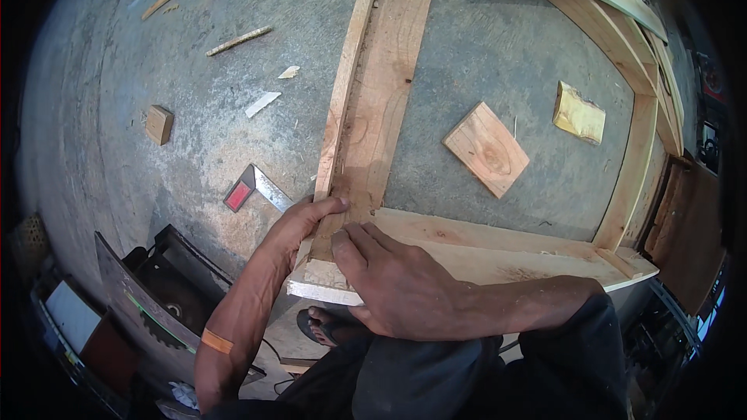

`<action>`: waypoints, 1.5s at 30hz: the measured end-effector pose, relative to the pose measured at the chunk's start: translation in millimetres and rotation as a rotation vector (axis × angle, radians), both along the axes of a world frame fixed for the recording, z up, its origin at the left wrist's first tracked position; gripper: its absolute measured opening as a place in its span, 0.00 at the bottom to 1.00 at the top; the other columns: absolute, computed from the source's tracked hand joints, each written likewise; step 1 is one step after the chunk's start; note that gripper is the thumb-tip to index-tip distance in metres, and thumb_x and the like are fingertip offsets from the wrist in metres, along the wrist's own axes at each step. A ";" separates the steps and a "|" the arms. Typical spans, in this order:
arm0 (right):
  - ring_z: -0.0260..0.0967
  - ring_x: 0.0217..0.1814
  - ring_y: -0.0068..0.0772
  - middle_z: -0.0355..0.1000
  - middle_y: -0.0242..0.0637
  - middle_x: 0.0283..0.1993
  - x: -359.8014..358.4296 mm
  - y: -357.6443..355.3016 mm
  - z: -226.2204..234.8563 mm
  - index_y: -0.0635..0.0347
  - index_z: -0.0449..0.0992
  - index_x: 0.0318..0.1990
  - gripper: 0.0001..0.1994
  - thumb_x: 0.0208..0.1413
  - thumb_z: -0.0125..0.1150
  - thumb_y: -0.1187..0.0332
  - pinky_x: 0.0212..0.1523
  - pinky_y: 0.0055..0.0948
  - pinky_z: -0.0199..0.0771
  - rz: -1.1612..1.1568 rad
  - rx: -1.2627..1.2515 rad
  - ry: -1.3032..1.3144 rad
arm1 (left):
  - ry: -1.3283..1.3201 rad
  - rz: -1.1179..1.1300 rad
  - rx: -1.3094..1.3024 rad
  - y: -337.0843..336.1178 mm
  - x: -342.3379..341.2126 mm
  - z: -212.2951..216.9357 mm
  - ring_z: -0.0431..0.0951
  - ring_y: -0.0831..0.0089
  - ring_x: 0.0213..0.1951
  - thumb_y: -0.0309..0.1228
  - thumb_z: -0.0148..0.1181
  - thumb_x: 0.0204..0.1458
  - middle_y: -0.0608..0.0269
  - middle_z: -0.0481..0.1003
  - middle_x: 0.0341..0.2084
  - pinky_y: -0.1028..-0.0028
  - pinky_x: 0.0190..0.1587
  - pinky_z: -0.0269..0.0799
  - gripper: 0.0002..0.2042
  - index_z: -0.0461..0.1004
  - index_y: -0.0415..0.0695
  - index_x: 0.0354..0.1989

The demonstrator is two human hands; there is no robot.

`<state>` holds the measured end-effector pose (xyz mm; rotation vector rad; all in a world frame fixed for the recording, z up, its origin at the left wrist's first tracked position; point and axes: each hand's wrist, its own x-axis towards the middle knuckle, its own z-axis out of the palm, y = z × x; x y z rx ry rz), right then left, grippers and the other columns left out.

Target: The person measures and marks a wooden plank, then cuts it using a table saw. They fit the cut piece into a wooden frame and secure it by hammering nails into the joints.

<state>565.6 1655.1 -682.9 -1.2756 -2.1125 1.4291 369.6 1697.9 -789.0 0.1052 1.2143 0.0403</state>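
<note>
Together, left hand [307, 222] and right hand [401, 276] grip the pale, angular wooden frame [387, 101] at its near-left corner (even pressure should keep edges flush).

Grey, streaky concrete floor [194, 70] (pale sawdust [206, 218] toward the left) in soft, diffuse light

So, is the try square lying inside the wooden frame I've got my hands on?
No, the try square lies on the concrete floor outside the wooden frame, to its left.
</note>
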 end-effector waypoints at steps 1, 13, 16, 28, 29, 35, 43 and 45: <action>0.72 0.47 0.53 0.68 0.60 0.43 -0.8 -2.3 -2.0 0.83 0.64 0.49 0.33 0.38 0.74 0.69 0.40 0.38 0.81 -0.018 0.024 0.007 | 0.001 -0.040 -0.014 1.8 1.5 -0.4 0.81 0.66 0.47 0.37 0.63 0.57 0.49 0.76 0.51 0.67 0.51 0.77 0.31 0.63 0.33 0.65; 0.74 0.47 0.52 0.68 0.61 0.43 2.4 -8.5 -14.1 0.84 0.63 0.53 0.29 0.46 0.65 0.72 0.37 0.41 0.81 -0.010 0.264 -0.086 | -0.045 0.151 -0.186 -0.7 -22.0 -25.9 0.81 0.66 0.40 0.28 0.58 0.59 0.53 0.79 0.43 0.69 0.47 0.79 0.16 0.74 0.36 0.54; 0.76 0.44 0.54 0.70 0.60 0.40 8.8 -31.3 -27.6 0.82 0.65 0.53 0.25 0.52 0.61 0.71 0.35 0.43 0.81 -0.251 0.609 -0.002 | -0.068 0.062 -0.065 -1.4 -38.9 -45.2 0.79 0.64 0.45 0.29 0.58 0.60 0.53 0.77 0.47 0.67 0.51 0.78 0.17 0.72 0.37 0.57; 0.82 0.43 0.42 0.82 0.49 0.44 265.3 -289.9 144.6 0.64 0.76 0.58 0.20 0.64 0.60 0.61 0.45 0.36 0.81 -1.354 0.623 -0.738 | -0.095 -0.160 0.207 5.2 -28.2 -56.3 0.78 0.53 0.56 0.45 0.50 0.67 0.49 0.72 0.61 0.50 0.55 0.80 0.24 0.65 0.45 0.67; 0.82 0.44 0.39 0.82 0.48 0.46 265.8 -339.9 149.6 0.65 0.75 0.59 0.20 0.64 0.59 0.62 0.45 0.35 0.81 -1.552 0.556 -0.743 | -0.121 -0.169 0.189 -1.6 -15.3 -60.2 0.77 0.54 0.57 0.45 0.50 0.67 0.50 0.71 0.62 0.50 0.56 0.77 0.25 0.64 0.46 0.68; 0.79 0.42 0.27 0.80 0.43 0.47 203.3 -535.4 99.8 0.68 0.75 0.58 0.20 0.63 0.56 0.64 0.45 0.27 0.79 -2.180 -0.090 -0.284 | -0.252 0.027 0.027 -200.8 137.0 -51.9 0.68 0.54 0.64 0.48 0.48 0.68 0.54 0.66 0.66 0.50 0.64 0.60 0.26 0.61 0.51 0.70; 0.79 0.41 0.28 0.79 0.37 0.45 221.8 -653.0 -22.4 0.64 0.76 0.57 0.19 0.62 0.59 0.63 0.40 0.29 0.82 -2.211 -0.613 0.027 | -0.115 0.699 -0.008 -428.2 285.0 -48.1 0.56 0.54 0.73 0.51 0.45 0.68 0.60 0.60 0.72 0.50 0.75 0.37 0.28 0.56 0.57 0.74; 0.79 0.41 0.27 0.79 0.36 0.45 265.2 -668.1 -38.6 0.63 0.76 0.57 0.20 0.61 0.59 0.63 0.39 0.28 0.82 -2.191 -0.580 -0.090 | -0.108 0.762 0.062 -438.2 296.3 -67.4 0.54 0.55 0.74 0.52 0.45 0.68 0.61 0.59 0.73 0.49 0.77 0.34 0.28 0.55 0.57 0.74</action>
